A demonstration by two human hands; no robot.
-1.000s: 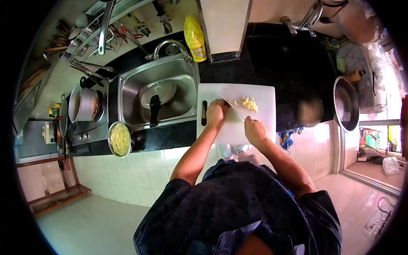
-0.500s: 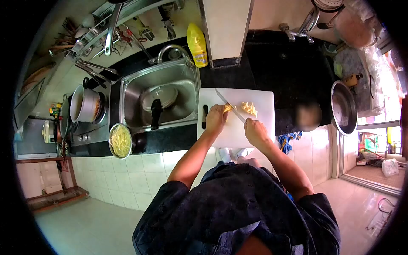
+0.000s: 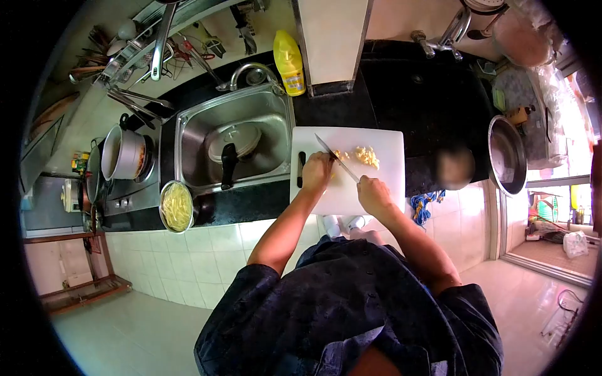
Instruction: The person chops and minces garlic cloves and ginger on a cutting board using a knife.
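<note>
A white cutting board (image 3: 392, 141) lies at the front of the counter. My right hand (image 3: 376, 195) is closed around the handle of a kitchen knife (image 3: 337, 156), its blade slanting up to the left across the board. Just left of the blade, my left hand (image 3: 318, 170) has its fingers bunched and pressed down, mostly hiding a pale yellow food piece (image 3: 331, 177) under them. Small cut bits (image 3: 340, 154) lie right of the blade. Farther right is a heap of chopped pale yellow food (image 3: 367, 157), whose kind I cannot make out.
Left of the board is a steel sink (image 3: 188, 141) with a lidded container and a black-handled item inside. A bowl of pale strips (image 3: 177, 207) sits at the counter's edge. A yellow bottle (image 3: 289, 66) stands behind; a steel basin (image 3: 508, 156) is at the right.
My left hand has shifted slightly left and its fingers have bunched closer, covering more of the food. Bits now lie on the blade's right side. The knife has moved slightly left.
</note>
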